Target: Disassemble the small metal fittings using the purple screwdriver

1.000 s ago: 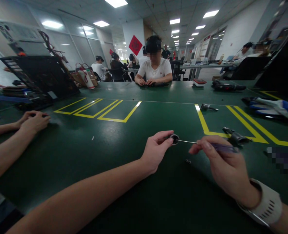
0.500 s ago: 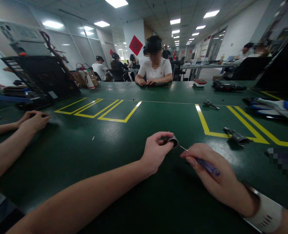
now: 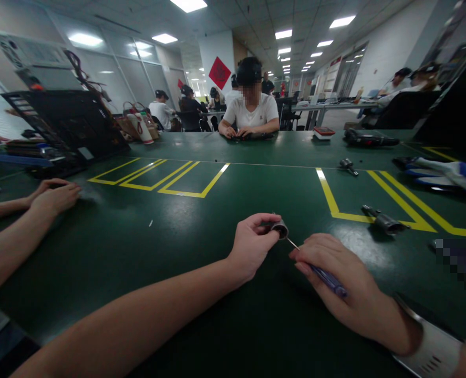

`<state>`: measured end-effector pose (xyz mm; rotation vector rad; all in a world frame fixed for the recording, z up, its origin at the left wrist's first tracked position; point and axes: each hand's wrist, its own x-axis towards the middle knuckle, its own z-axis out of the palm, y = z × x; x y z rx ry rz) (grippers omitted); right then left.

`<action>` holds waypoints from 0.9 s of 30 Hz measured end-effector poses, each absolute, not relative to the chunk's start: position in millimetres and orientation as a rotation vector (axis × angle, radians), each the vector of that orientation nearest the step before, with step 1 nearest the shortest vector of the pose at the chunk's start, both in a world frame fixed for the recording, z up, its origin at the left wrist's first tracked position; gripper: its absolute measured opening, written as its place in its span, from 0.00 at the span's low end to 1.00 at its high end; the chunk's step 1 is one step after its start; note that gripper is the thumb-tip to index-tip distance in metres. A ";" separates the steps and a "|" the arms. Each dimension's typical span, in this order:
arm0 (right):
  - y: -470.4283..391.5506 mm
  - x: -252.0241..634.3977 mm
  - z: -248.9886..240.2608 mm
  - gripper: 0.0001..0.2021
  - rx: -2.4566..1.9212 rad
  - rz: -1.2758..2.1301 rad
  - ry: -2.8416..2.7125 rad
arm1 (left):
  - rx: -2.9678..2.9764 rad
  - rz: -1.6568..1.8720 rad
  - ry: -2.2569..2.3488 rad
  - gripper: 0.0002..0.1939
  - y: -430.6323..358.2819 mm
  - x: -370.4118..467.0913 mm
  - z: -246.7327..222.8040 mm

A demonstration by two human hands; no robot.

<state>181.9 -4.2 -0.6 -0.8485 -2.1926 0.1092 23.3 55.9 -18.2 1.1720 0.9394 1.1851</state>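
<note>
Near the middle of the green table (image 3: 177,236), my left hand (image 3: 252,244) pinches a small grey metal cup-shaped part (image 3: 280,229), its opening turned to the right. My right hand (image 3: 335,275) is closed around a screwdriver with a translucent purple handle (image 3: 329,281). The thin shaft of the screwdriver reaches to the rim of the metal part; whether its tip touches the inside cannot be made out. A larger grey metal part (image 3: 386,223) lies to the right, on the yellow tape, and a smaller metal part (image 3: 348,167) lies farther back.
At the left edge rest another person's hands (image 3: 55,197). Blue and white gloves (image 3: 445,176) lie at the right, behind them a black tool (image 3: 369,139) and a red and white box (image 3: 323,133). A person (image 3: 250,107) sits across the table.
My right hand has shifted slightly down and left, and the screwdriver handle has tilted more steeply. The small metal part at the back has moved right and turned. My left hand is almost still.
</note>
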 end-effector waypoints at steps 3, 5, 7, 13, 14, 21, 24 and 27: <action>-4.8 183.0 -0.6 0.09 -0.832 0.087 -2.189 | 1.184 1.187 0.944 0.12 55.1 24.0 -18.6; -5.6 183.6 -0.2 0.09 -0.832 0.089 -2.190 | 1.187 1.188 0.946 0.12 54.4 24.5 -17.5; -6.4 184.0 0.4 0.09 -0.834 0.091 -2.198 | 1.189 1.189 0.945 0.12 54.0 24.7 -16.4; -8.2 183.6 0.7 0.06 -0.831 0.091 -2.224 | 1.169 1.191 0.935 0.11 54.4 24.6 -16.9; -8.3 183.4 0.6 0.06 -0.831 0.089 -2.224 | 1.166 1.193 0.934 0.11 54.5 24.6 -17.0; -8.4 182.7 0.2 0.07 -0.840 0.081 -2.211 | 1.170 1.193 0.949 0.10 54.2 25.1 -15.8; -8.1 182.1 -0.6 0.06 -0.851 0.112 -2.219 | 1.164 1.198 0.956 0.10 54.9 24.9 -16.2; -8.8 182.1 -0.7 0.08 -0.846 0.145 -2.204 | 1.151 1.196 0.953 0.09 56.7 24.4 -18.3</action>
